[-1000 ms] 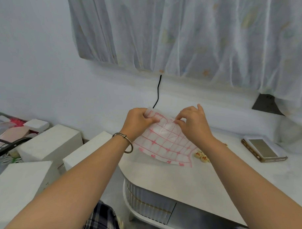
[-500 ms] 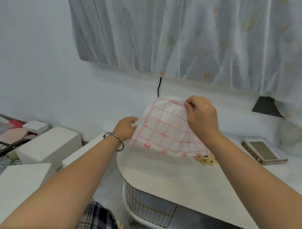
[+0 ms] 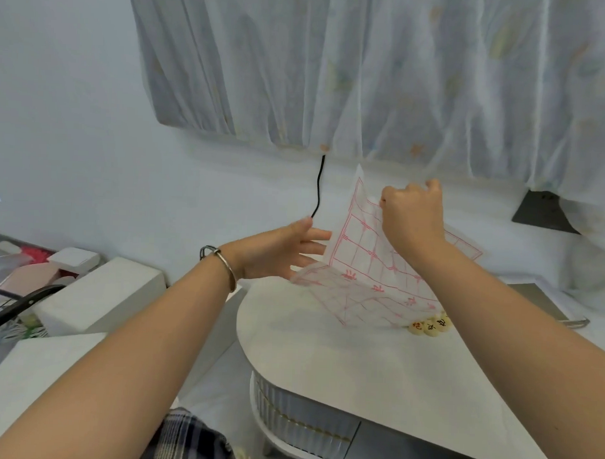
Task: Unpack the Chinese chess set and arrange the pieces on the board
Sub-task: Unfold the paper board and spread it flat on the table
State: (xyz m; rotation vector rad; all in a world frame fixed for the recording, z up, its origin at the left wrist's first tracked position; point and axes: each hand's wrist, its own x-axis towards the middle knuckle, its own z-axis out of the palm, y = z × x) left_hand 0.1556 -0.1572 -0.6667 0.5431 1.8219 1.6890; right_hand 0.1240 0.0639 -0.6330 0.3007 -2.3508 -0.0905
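Note:
The chess board (image 3: 361,265) is a thin translucent sheet printed with a red grid, half unfolded and lifted above the white table (image 3: 324,353). My right hand (image 3: 413,216) pinches its upper part and holds it up. My left hand (image 3: 286,251) is spread with straight fingers just left of the sheet's edge, fingertips at or near it. A few cream round chess pieces (image 3: 429,326) with red and black characters lie on the table under the sheet's lower edge. My right forearm hides whatever lies behind them.
White boxes (image 3: 100,297) stand left of the table, with clutter beyond them at the far left. A black cable (image 3: 318,188) hangs down the wall under the curtain (image 3: 385,77). A flat grey object (image 3: 545,303) lies at the table's right, partly behind my right arm.
The sheet has unfolded further and risen as my right hand lifted it up and to the right. My left hand let go of it and spread open beside its left edge.

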